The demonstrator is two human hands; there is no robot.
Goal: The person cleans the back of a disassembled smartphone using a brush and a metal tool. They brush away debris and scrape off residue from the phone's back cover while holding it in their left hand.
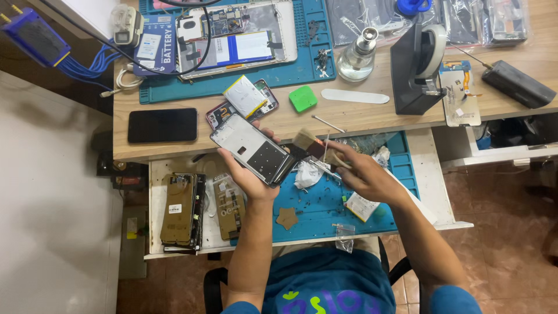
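Above the pulled-out drawer, the left hand [251,174] clasps a thin grey opened phone frame [254,150] by its edges; the right hand [360,174] pinches a small flat brush [311,143]. The frame seems light, stiff, fragile.

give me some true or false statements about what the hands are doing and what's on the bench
1. The left hand holds an opened phone frame. True.
2. The right hand holds a screwdriver. False: it holds a small brush whose bristles point toward the phone frame.
3. A black phone lies flat, screen up, near the left edge of the wooden bench. True.
4. The green square item sits inside the open drawer. False: it lies on the bench top, beside the white flat pry tool.
5. The glass bottle lies on its side. False: it stands upright near the blue mat.
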